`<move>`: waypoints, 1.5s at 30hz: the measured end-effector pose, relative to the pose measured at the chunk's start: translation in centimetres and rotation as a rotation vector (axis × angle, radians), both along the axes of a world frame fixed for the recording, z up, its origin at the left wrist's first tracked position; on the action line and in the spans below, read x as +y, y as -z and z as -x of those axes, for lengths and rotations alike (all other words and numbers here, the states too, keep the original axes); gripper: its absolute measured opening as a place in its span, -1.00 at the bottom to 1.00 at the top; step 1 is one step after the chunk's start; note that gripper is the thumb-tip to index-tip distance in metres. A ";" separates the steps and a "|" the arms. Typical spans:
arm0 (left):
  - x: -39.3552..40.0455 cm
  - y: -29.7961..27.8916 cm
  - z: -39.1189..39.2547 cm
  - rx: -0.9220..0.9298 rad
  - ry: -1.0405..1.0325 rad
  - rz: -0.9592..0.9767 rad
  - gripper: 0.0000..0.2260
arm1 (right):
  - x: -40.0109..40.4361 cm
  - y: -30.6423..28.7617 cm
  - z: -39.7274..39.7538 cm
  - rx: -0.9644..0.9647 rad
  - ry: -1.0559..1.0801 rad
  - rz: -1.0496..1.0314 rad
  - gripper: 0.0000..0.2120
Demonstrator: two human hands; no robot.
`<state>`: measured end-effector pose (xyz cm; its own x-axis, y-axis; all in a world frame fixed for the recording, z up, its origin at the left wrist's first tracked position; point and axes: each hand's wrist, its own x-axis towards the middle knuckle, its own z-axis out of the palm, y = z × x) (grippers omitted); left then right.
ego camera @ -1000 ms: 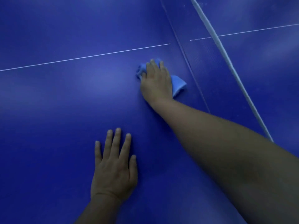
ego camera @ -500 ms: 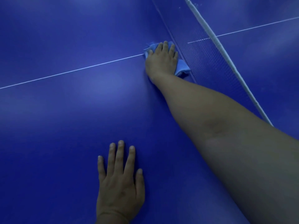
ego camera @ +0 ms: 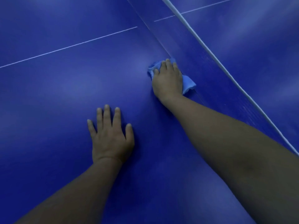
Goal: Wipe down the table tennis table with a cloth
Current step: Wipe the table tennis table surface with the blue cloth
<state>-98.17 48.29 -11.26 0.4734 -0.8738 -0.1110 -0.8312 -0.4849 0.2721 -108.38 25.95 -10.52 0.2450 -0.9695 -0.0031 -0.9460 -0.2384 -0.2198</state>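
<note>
The blue table tennis table (ego camera: 56,97) fills the view, with a thin white centre line crossing it. My right hand (ego camera: 168,80) presses a light blue cloth (ego camera: 188,84) flat against the surface, right beside the foot of the net. Most of the cloth is hidden under the palm; its edges stick out past the fingers and on the right side. My left hand (ego camera: 111,136) rests flat on the table nearer to me, fingers spread, holding nothing.
The net (ego camera: 210,62) runs diagonally from the top middle to the lower right, with a white band along its top edge. The far half of the table (ego camera: 258,46) lies beyond it.
My right hand has drawn the cloth back along the net's base, away from the white centre line and towards me. My left hand stays planted on the table.
</note>
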 end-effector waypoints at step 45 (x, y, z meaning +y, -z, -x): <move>12.0 -1.3 19.5 0.065 0.836 0.047 -0.50 | 34.0 0.0 33.0 0.137 0.280 -0.147 -0.54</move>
<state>-117.72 60.27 -9.91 -0.3386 -0.9383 -0.0707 -0.8936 0.2972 0.3362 -141.39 59.94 -10.47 -0.0430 -0.9858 -0.1621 -0.9933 0.0595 -0.0987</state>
